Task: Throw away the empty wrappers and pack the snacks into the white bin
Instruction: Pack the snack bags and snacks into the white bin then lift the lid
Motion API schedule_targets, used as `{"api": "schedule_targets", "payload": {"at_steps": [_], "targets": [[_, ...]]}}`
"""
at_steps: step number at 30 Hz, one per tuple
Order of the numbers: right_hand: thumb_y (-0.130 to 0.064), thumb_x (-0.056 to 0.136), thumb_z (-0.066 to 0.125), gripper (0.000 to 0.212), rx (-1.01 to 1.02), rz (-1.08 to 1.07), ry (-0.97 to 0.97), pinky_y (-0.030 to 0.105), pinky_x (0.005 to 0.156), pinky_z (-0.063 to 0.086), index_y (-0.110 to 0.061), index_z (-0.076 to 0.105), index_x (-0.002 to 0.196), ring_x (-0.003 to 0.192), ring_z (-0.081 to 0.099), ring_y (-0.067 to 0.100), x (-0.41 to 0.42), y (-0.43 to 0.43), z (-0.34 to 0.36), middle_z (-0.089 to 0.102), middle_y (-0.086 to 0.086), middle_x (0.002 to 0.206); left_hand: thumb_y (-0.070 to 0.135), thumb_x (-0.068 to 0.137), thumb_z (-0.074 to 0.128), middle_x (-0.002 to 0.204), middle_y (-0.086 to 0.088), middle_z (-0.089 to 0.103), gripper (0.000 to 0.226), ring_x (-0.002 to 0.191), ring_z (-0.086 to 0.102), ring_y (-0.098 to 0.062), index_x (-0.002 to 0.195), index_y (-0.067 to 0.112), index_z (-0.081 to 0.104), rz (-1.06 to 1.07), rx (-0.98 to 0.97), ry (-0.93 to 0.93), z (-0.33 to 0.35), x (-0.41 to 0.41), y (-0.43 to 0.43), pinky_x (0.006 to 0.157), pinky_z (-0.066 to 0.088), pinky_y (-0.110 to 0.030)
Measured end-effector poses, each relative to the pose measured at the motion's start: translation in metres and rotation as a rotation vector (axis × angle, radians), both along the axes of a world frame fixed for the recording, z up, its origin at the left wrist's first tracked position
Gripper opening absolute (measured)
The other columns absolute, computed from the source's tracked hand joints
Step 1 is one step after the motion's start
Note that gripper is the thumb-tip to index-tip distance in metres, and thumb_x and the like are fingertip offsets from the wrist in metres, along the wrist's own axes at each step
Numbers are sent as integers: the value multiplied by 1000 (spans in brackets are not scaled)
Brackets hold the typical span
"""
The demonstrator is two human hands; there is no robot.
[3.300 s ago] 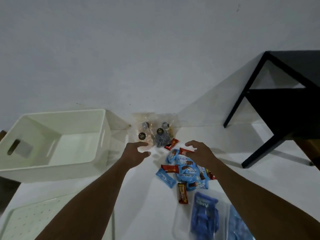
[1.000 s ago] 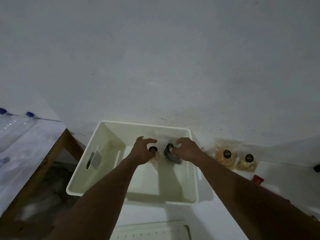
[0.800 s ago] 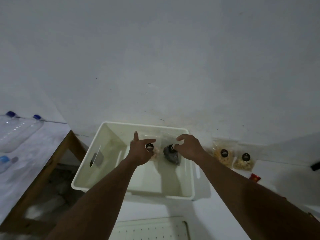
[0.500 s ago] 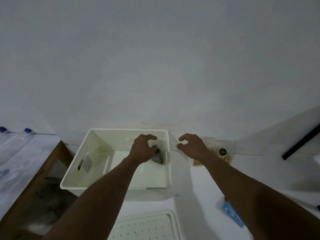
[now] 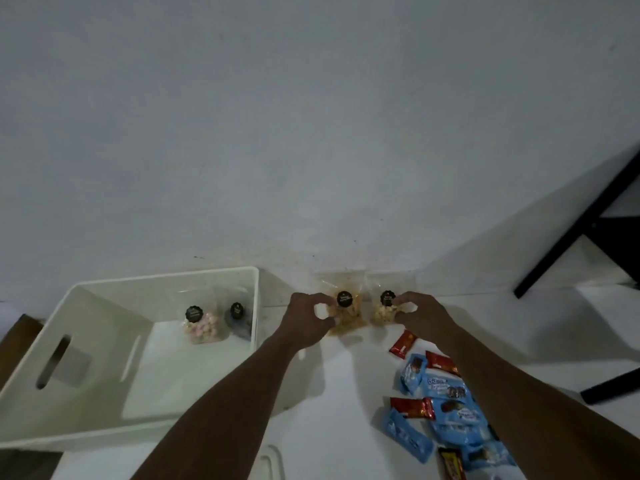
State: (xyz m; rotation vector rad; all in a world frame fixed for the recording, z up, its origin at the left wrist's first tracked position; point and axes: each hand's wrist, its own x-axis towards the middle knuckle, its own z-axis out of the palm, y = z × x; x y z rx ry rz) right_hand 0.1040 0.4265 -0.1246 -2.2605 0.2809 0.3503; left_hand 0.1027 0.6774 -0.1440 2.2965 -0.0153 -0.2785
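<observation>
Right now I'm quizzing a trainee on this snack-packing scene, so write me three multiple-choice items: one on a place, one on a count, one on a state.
1. The white bin sits: A) left of the left grip and right grip B) right of both C) under a black table.
2. Clear bags inside the bin: A) none B) two C) four.
3. The left grip: A) lies flat on the table B) pinches a yellowish snack bag C) holds a blue packet.

1A: the bin lies left of both.
2B: a pink-filled bag and a dark bag lie inside.
3B: its fingers curl round the bag's edge; the right grip pinches the second yellowish bag.
</observation>
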Motion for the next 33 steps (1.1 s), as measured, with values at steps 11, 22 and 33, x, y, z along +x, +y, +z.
{"api": "schedule_targets", "payload": {"at_steps": [11, 22, 33], "targets": [[9, 79, 70, 38, 312, -12, 48, 4, 68, 49, -7, 72, 113, 89, 61, 0, 77, -41, -101, 69, 1, 111, 0, 71, 81, 113, 8, 64, 58, 105, 61, -10, 122, 22, 68, 33, -58, 60, -94, 72, -43, 74, 39, 1], [9, 80, 68, 25, 329, -136, -18, 25, 69, 51, -9, 76, 95, 87, 63, 16, 74, -41, -99, 70, -1, 92, 4, 66, 89, 105, 5, 69, 44, 102, 58, -8, 103, 22, 73, 129, -211, 91, -85, 73, -44, 66, 42, 2], [7, 78, 72, 25, 372, 43, -234, 39, 71, 56, -16, 76, 87, 76, 65, 22, 54, 72, 45, 71, 5, 89, 15, 65, 90, 104, 8, 72, 44, 96, 63, -7, 103, 31, 75, 128, -229, -154, 58, 34, 81, 78, 46, -19]]}}
